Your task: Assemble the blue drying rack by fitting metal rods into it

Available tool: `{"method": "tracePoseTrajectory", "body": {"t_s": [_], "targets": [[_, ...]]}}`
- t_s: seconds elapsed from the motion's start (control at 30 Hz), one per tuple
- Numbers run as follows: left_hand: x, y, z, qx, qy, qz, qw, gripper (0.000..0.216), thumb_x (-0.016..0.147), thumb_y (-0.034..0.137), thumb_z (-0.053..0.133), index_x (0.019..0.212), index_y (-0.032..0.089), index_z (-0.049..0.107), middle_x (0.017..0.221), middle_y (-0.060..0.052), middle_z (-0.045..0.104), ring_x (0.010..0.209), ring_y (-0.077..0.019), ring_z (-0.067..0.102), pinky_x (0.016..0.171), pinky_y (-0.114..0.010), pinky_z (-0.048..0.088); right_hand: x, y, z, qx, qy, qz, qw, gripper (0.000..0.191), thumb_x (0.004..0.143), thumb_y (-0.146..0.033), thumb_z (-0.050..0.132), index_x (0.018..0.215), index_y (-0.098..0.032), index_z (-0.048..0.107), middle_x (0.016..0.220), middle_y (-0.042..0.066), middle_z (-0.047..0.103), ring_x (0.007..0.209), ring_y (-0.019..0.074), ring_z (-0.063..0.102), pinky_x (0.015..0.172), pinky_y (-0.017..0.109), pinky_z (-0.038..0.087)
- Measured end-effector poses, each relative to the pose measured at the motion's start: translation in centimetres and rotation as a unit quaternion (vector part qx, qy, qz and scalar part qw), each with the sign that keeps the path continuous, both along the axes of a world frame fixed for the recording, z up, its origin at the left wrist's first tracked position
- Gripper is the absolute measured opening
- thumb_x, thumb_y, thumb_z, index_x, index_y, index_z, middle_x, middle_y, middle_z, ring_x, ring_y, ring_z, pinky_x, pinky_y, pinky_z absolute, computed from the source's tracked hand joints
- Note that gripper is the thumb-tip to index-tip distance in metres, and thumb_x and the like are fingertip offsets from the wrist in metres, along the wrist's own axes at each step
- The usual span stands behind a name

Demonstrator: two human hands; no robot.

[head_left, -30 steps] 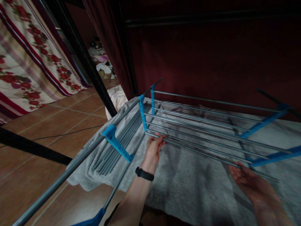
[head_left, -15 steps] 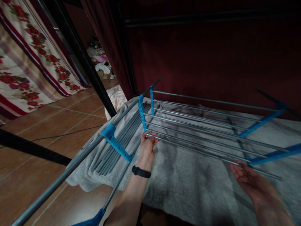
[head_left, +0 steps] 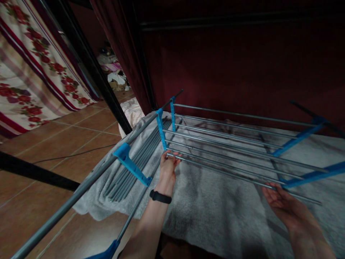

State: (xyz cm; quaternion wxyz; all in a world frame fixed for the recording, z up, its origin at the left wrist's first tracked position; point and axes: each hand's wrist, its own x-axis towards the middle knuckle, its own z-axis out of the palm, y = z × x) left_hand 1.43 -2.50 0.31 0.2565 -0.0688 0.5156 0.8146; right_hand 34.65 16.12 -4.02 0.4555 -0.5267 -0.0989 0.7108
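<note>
A long grey metal rod (head_left: 215,167) runs between my two hands, in front of a rack frame with blue plastic brackets. My left hand (head_left: 169,163), with a black band on the wrist, grips the rod's left end just below a blue bracket (head_left: 161,129). Farther right, my right hand (head_left: 277,199) holds the same rod from below, its fingers curled around it near the right-hand blue bracket (head_left: 318,174). Several parallel rods (head_left: 229,135) span the left and right brackets behind. A separate blue bracket (head_left: 132,164) sits on the nearer side poles.
Several loose grey rods (head_left: 137,162) lie on the grey blanket (head_left: 210,212) at the left. A thick side pole (head_left: 67,201) slants across the lower left. Black posts (head_left: 88,61), a dark red curtain (head_left: 229,72) and a tiled floor (head_left: 88,135) surround the blanket.
The view has shifted slightly, so the rack and hands appear a little to the left. Both hands keep their hold on the rod.
</note>
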Motion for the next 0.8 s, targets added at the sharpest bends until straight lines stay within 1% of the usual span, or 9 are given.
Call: {"method": "tracePoseTrajectory", "body": {"t_s": [0.13,0.2,0.43,0.57,0.7,0.8], "targets": [[-0.11,0.02,-0.07,-0.001,-0.001,-0.003,1.000,0.037,0.074,-0.004,0.057,0.103,0.020,0.053,0.086,-0.003,0.071,0.073,-0.0147,0.070,0.071,-0.027,0.055,0.22,0.11,-0.33,0.021,0.007,0.009,1.000,0.023,0.085,0.002,0.051,0.086,-0.015,0.066,0.093,0.001,0.068,0.089,0.0103,0.069,0.094,0.031,0.051],[-0.14,0.01,-0.11,-0.001,-0.003,-0.004,1.000,0.037,0.075,-0.003,0.058,0.103,0.020,0.053,0.086,-0.003,0.070,0.073,-0.0144,0.070,0.071,-0.026,0.055,0.31,0.13,-0.39,0.020,0.003,0.010,1.000,0.023,0.085,0.001,0.051,0.086,-0.016,0.066,0.094,0.001,0.068,0.089,0.0100,0.069,0.095,0.031,0.051],[-0.05,0.09,0.09,-0.001,-0.006,-0.002,1.000,0.041,0.074,-0.007,0.055,0.105,0.020,0.053,0.084,-0.003,0.070,0.070,-0.0134,0.070,0.067,-0.024,0.054,0.25,-0.19,0.09,0.022,0.002,0.018,1.000,0.023,0.086,0.002,0.051,0.084,-0.016,0.065,0.091,0.000,0.067,0.088,0.0090,0.069,0.095,0.027,0.051],[-0.01,0.13,0.12,0.002,-0.001,0.003,1.000,0.045,0.073,-0.007,0.057,0.109,0.020,0.052,0.083,-0.003,0.069,0.070,-0.0142,0.070,0.065,-0.023,0.054,0.04,-0.29,0.36,0.019,0.004,0.015,1.000,0.021,0.085,0.001,0.052,0.084,-0.016,0.065,0.089,0.000,0.067,0.085,0.0089,0.068,0.090,0.026,0.055],[-0.09,0.12,-0.14,-0.004,0.009,-0.005,1.000,0.046,0.076,-0.007,0.056,0.111,0.021,0.051,0.083,-0.002,0.069,0.071,-0.0135,0.070,0.066,-0.023,0.054,-0.05,-0.25,0.38,0.007,0.000,0.018,1.000,0.022,0.087,-0.002,0.049,0.087,-0.017,0.065,0.091,0.001,0.067,0.084,0.0100,0.069,0.079,0.026,0.060],[-0.14,0.10,-0.28,-0.006,0.015,-0.009,1.000,0.045,0.076,-0.007,0.056,0.112,0.021,0.052,0.083,-0.002,0.069,0.071,-0.0132,0.070,0.066,-0.023,0.054,0.05,-0.17,0.22,0.008,-0.001,0.016,1.000,0.023,0.087,-0.001,0.048,0.087,-0.017,0.064,0.091,0.000,0.067,0.083,0.0101,0.069,0.075,0.026,0.061]]}}
